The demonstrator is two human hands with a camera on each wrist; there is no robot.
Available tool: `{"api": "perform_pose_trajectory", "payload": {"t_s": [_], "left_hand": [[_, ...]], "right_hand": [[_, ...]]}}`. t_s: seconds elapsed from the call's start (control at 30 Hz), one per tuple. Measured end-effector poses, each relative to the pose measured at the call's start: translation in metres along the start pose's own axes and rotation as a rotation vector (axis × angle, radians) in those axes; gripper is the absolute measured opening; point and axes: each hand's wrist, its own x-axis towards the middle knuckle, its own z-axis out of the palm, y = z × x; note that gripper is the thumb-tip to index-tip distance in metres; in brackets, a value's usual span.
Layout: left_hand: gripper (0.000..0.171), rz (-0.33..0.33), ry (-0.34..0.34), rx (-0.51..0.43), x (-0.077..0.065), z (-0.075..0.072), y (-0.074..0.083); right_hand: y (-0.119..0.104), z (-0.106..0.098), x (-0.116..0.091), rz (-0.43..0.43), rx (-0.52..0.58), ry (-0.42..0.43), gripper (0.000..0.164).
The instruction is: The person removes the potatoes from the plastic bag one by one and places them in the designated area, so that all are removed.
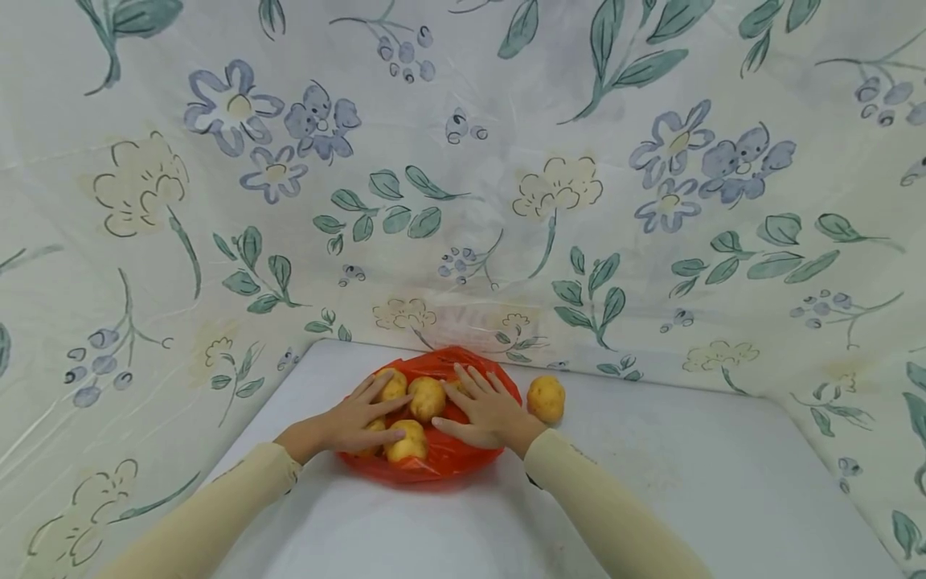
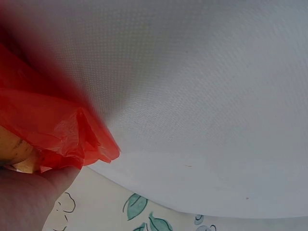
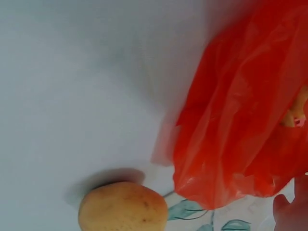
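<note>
A red plastic bag (image 1: 456, 465) lies spread wide at the back of the table, with several yellow potatoes (image 1: 427, 400) in its mouth. My left hand (image 1: 350, 422) reaches over its left side, fingers spread and nearly straight across the potatoes there. On the right side, my right hand (image 1: 492, 414) rests with fingers spread over the bag's inner plastic, fingertips near another potato. The left wrist view shows the bag's crumpled edge (image 2: 82, 134) beside the left hand (image 2: 29, 199). One loose potato (image 3: 122, 207) sits outside the bag, right of the right hand.
The white table (image 1: 644, 474) extends to the right and toward the front. Floral-patterned sheeting (image 1: 463, 233) rises right behind the table's back edge and along both sides.
</note>
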Motion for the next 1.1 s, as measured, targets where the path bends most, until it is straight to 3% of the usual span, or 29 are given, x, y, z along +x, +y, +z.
{"api": "perform_pose_trajectory", "payload": {"t_s": [0.63,0.9,1.1], "left_hand": [[0.074,-0.004,-0.004,-0.003,-0.001,-0.001,-0.001],[0.074,0.003,-0.002,-0.015,-0.001,0.001,-0.001],[0.072,0.004,0.002,-0.017,-0.001,0.001,-0.001]], "right_hand": [[0.013,0.007,0.003,-0.067,0.057,-0.009,0.098],[0.017,0.011,0.005,0.001,0.128,-0.013,0.093],[0.023,0.014,0.009,0.065,0.169,-0.002,0.098]]}}
